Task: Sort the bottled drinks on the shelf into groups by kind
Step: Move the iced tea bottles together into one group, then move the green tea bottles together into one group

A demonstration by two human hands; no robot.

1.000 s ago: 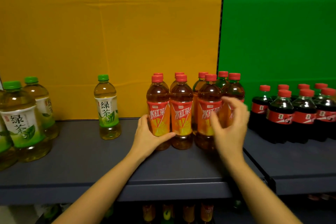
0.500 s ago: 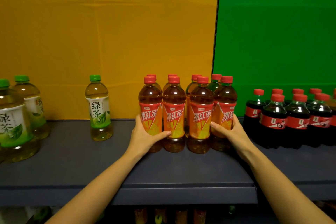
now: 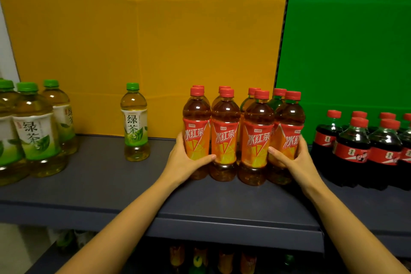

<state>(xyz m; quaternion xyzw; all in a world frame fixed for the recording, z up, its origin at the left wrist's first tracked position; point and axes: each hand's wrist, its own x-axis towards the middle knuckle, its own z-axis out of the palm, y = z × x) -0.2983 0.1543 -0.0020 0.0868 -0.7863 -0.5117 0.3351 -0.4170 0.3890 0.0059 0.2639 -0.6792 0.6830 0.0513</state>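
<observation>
Red-capped clear plastic iced tea bottles (image 3: 225, 138) with orange labels stand bunched mid-way along the dark grey metal shelf (image 3: 100, 176). In the head view, my forearms reach in from 6 o'clock. My left hand (image 3: 180, 162) wraps the cluster's 9 o'clock bottle, thumb across its label. My right hand (image 3: 298, 164) curls round the 3 o'clock bottle. A lone green-capped green tea bottle (image 3: 135, 124) stands apart at 9 o'clock, and dark cola bottles (image 3: 353, 151) stand at 3 o'clock.

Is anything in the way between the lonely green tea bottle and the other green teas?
No. Only bare shelf lies between the lone green tea bottle and the green tea group. Left hand and right hand hold red tea bottles.
</observation>
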